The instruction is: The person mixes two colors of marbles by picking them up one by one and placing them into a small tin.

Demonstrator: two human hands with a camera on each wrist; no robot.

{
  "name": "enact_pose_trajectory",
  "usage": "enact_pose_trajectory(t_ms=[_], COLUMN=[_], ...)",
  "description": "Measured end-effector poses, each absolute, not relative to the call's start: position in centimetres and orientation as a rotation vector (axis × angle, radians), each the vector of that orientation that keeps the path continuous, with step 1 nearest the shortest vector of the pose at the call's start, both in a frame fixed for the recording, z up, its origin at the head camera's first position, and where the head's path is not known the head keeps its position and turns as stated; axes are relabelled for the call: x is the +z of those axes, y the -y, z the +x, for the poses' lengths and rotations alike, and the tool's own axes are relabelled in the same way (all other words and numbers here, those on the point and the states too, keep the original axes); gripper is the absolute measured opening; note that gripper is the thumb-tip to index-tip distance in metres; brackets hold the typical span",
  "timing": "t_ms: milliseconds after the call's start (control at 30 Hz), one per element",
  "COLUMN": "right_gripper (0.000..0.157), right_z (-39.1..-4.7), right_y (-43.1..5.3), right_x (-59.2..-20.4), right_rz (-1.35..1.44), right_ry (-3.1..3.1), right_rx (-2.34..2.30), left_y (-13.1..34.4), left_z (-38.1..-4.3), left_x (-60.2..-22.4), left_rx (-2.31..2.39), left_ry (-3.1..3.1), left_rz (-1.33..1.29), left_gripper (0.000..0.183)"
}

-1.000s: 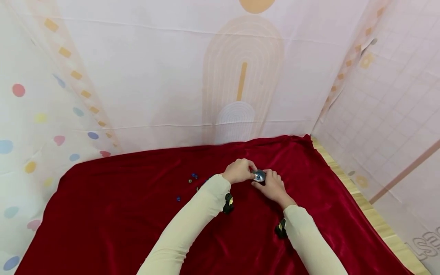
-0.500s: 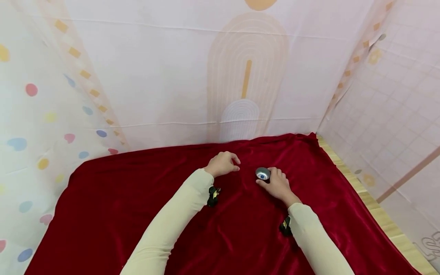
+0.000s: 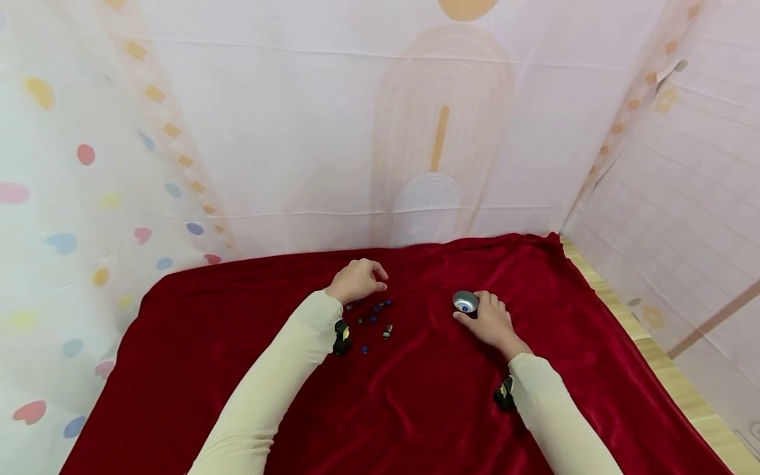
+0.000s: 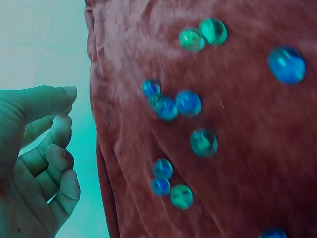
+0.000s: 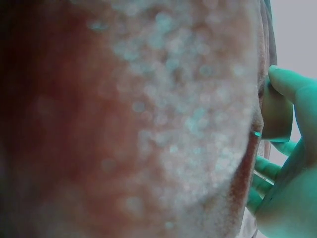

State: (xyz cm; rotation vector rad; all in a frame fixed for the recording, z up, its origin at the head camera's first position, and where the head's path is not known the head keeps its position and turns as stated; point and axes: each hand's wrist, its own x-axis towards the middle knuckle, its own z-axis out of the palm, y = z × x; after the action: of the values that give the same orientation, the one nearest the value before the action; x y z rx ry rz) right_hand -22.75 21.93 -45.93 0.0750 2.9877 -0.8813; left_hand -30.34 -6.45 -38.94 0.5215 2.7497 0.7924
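I see my right hand (image 3: 491, 321) grasping the small round silver metal bowl (image 3: 465, 301) on the crimson velvet cloth (image 3: 427, 396); my left hand (image 3: 356, 280) hovers loosely curled, empty, above scattered glass marbles (image 3: 373, 318).

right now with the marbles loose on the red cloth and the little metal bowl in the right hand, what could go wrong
The marbles lie loose on the wrinkled, shiny red cloth, so a nudge from the left hand or its sleeve might send some rolling. The right hand grips the small metal bowl only at its side, so it may tip. The marbles are small and may slip from the fingers.
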Motion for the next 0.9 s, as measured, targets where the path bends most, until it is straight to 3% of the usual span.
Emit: enact_pose_trajectory(t_ms=[900], right_gripper=[0.065], right_z=[-22.9], right_y=[-22.1], right_x=[-46.2], right_rz=[0.066], right_ry=[-3.000], right_rx=[-0.876], left_y=[13.0], left_z=[-29.8], left_x=[-42.4], left_rx=[0.781], left_ry=[-2.762], left_rz=[0.417], left_gripper=[0.017])
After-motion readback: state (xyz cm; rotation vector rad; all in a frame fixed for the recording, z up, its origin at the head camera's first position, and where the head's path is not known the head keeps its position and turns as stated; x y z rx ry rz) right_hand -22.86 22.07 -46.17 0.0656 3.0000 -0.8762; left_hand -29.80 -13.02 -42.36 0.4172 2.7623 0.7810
